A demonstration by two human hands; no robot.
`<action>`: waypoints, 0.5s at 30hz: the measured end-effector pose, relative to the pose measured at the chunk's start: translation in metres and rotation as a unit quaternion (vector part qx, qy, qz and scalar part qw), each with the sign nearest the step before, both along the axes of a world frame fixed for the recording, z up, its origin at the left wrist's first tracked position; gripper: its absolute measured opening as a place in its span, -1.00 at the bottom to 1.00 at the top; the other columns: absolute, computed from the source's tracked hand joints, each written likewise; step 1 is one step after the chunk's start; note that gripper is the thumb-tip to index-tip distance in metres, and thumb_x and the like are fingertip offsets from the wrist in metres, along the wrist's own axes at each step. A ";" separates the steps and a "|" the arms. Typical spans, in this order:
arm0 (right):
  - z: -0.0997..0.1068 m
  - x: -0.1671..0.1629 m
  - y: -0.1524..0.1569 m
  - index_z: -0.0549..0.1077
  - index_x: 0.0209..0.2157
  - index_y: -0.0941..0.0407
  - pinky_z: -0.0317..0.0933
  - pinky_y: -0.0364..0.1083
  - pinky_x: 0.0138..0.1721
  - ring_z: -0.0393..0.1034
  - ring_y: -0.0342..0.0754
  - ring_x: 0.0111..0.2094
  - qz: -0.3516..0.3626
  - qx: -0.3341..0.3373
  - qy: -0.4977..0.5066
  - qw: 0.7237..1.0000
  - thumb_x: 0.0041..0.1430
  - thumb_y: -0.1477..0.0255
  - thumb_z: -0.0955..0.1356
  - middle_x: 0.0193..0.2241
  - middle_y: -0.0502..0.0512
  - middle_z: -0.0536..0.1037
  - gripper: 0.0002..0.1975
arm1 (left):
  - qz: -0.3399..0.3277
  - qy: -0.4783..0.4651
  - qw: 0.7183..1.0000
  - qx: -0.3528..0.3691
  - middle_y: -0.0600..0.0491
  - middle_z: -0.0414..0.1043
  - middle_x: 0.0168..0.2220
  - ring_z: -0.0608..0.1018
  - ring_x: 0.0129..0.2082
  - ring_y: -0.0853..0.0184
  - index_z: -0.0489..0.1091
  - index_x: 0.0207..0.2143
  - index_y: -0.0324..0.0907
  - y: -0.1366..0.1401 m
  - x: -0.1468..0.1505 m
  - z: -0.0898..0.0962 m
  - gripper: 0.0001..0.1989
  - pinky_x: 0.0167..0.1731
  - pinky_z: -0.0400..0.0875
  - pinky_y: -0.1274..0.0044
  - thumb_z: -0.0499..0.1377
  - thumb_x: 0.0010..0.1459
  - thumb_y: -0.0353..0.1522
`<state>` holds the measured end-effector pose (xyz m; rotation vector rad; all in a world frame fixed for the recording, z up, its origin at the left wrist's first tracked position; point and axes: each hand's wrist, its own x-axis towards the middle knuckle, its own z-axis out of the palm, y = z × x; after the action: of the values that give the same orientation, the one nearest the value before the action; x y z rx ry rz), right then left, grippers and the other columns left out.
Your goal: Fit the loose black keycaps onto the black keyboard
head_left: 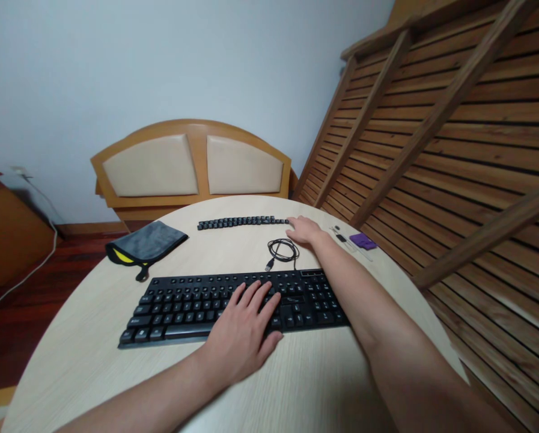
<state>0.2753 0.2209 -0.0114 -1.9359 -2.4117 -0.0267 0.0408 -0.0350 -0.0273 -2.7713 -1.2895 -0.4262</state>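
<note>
A black keyboard (188, 330) lies across the table in front of me. Its upper rows show small square mounts where keycaps would sit, while the lower left rows have caps on. My left hand (242, 331) rests on the keyboard right of its middle, fingers spread, hiding the keys beneath. Farther back, loose black keycaps (235, 221) lie in a long, closely set band. At the right end of that band is my right hand (303, 230), its index fingertip at the last keycaps and its thumb apart. Nothing shows held in it.
A coiled black USB cable (283, 242) lies behind the keyboard. On the left is a grey cloth (154, 240) with yellow lining. A purple item (363, 241) and small tools lie at the right edge of the round table (93, 355). Wooden slats (467, 150) lean close on the right.
</note>
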 end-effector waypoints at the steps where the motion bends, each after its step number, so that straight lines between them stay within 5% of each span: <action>1: 0.000 0.000 -0.001 0.28 0.25 0.15 0.17 0.06 0.10 0.35 0.23 0.09 0.001 0.003 -0.001 1.000 0.26 0.22 0.31 0.11 0.37 0.44 -0.42 | 0.001 0.003 1.000 -0.002 -0.12 0.12 0.35 0.21 0.32 -0.02 0.15 0.32 -0.14 0.000 0.000 0.000 -0.40 0.28 0.06 0.10 0.03 0.33 -0.07; 15: 0.003 0.038 -0.056 0.47 -0.05 0.12 0.22 -0.06 -0.05 0.47 0.07 -0.07 0.070 0.018 0.054 0.996 0.31 0.37 0.33 -0.11 0.23 0.61 -0.78 | -0.001 -0.006 1.000 0.009 -0.11 0.14 0.34 0.21 0.32 0.01 0.15 0.31 -0.13 0.000 -0.001 -0.003 -0.41 0.28 0.05 0.11 0.03 0.34 -0.08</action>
<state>0.3130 0.1654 -0.0083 -1.7018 -2.4517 0.0381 0.0400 -0.0347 -0.0303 -2.7607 -1.2778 -0.4518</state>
